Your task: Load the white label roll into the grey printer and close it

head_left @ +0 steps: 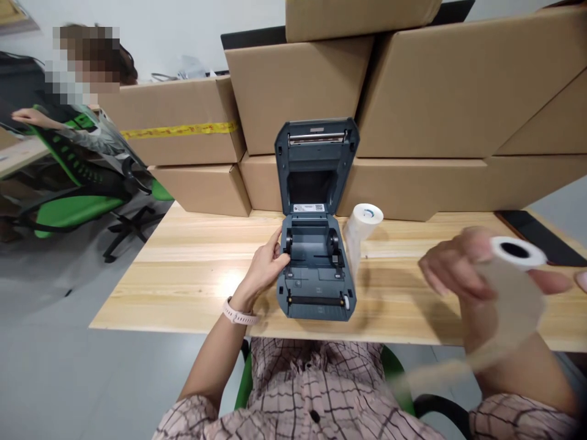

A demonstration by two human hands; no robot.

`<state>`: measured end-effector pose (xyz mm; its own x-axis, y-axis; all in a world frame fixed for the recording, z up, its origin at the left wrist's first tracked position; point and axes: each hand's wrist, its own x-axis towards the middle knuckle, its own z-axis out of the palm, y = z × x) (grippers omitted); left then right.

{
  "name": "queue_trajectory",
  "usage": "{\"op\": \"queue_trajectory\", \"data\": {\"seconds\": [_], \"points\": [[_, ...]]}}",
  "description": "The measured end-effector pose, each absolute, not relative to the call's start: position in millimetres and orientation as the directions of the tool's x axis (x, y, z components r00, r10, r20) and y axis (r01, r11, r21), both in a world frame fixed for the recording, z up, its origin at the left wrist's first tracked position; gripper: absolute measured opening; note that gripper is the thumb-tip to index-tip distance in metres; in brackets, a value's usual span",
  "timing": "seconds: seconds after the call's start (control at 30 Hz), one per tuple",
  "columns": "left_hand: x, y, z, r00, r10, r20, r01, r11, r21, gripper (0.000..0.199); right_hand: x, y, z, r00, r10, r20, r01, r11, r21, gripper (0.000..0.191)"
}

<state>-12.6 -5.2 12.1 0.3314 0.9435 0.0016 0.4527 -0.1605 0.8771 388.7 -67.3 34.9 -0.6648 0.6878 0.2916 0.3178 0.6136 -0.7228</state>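
A dark grey label printer stands on the wooden table with its lid raised, and its inner bay holds no roll. My left hand grips the printer's left side, thumb over the rim. On the right, my right hand is closed around a white paper roll, slightly blurred; a loose strip trails down from it to the left. Just right of the printer, a second white roll stands upright on the table.
Stacked cardboard boxes line the table's back edge. A black phone-like object lies at the right, near another person's fingertips. At the left, a person is beside a green chair.
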Motion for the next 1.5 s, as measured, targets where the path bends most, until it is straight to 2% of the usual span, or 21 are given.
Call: {"op": "queue_trajectory", "data": {"seconds": [0.03,0.07,0.1,0.13,0.2,0.27,0.33,0.53,0.73,0.87,1.13,1.27,1.5], "points": [[-13,-5,12,0.328,0.945,-0.001,0.454,-0.157,0.877,0.084,368,-67,51,-0.693,0.656,0.298,0.197,0.571,-0.797,0.077],[-12,-5,11,0.326,0.945,-0.003,0.455,-0.154,0.877,0.084,345,-66,66,-0.708,0.665,0.240,0.178,0.497,-0.849,0.065],[-12,-5,11,0.325,0.946,-0.004,0.453,-0.152,0.878,0.083,322,-64,78,-0.693,0.697,0.186,0.242,0.467,-0.850,0.056],[-12,-5,11,0.326,0.945,-0.005,0.452,-0.151,0.879,0.083,299,-61,86,-0.678,0.725,0.121,0.358,0.469,-0.807,0.051],[-12,-5,11,0.328,0.945,0.000,0.451,-0.156,0.879,0.084,260,-54,89,-0.627,0.774,0.091,0.536,0.513,-0.670,0.048],[-11,-5,12,0.333,0.943,0.004,0.452,-0.163,0.877,0.084,234,-47,78,-0.618,0.777,0.116,0.623,0.575,-0.531,0.048],[-11,-5,14,0.339,0.941,-0.001,0.455,-0.163,0.875,0.083,220,-42,64,-0.638,0.756,0.148,0.634,0.624,-0.456,0.046],[-12,-6,17,0.338,0.941,-0.017,0.481,-0.157,0.862,0.083,216,-48,51,-0.578,0.771,0.268,0.653,0.634,-0.413,0.052],[-11,-7,18,0.349,0.937,-0.015,0.471,-0.161,0.867,0.082,222,-83,48,-0.579,0.697,0.423,0.613,0.714,-0.337,0.023],[-11,-6,17,0.342,0.939,-0.021,0.462,-0.149,0.874,0.082,224,-103,44,-0.602,0.656,0.456,0.585,0.750,-0.307,0.025],[-13,-5,11,0.338,0.941,-0.011,0.449,-0.151,0.881,0.084,216,-119,39,-0.567,0.662,0.490,0.657,0.722,-0.216,0.028],[-13,-4,10,0.331,0.943,-0.014,0.449,-0.144,0.882,0.084,213,-122,37,-0.549,0.666,0.504,0.665,0.714,-0.219,0.029],[-13,-4,8,0.331,0.943,0.010,0.438,-0.163,0.884,0.083,208,-121,43,-0.579,0.723,0.377,0.703,0.677,-0.220,0.021]]}}
